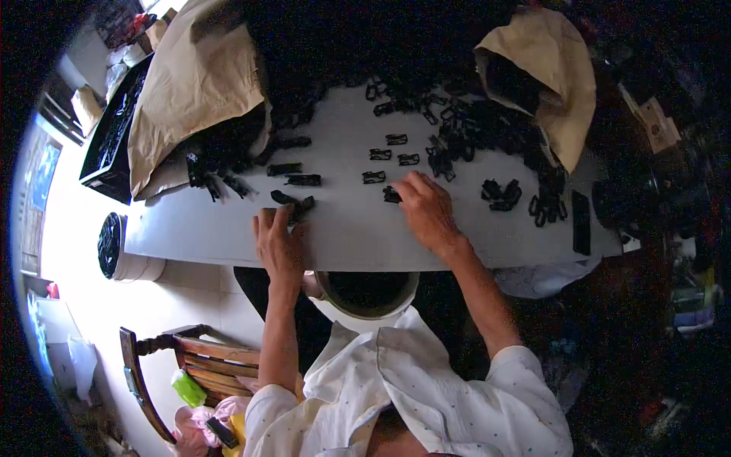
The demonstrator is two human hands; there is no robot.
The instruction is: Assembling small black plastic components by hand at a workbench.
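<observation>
My left hand [279, 247] is near the front edge of the grey table, its bent fingers closed at a small dark plastic part [303, 206]. To its right, my right hand [428, 215] pinches a small black plastic clip-like piece [391, 195], partly hidden by the fingertips. Beyond it, several similar black clips [379, 154] lie spaced apart in the middle. Longer black parts [303, 180] rest just beyond my left hand. What exactly these parts are is too dark to tell.
A brown paper sack [202, 84] spills black parts at the left; another brown paper bag [567, 84] lies at the right beside a dark heap [461, 126]. A flat black phone-like slab [581, 222] lies near the right end. A bucket [367, 311] sits below the table edge, with a wooden chair [221, 354] left.
</observation>
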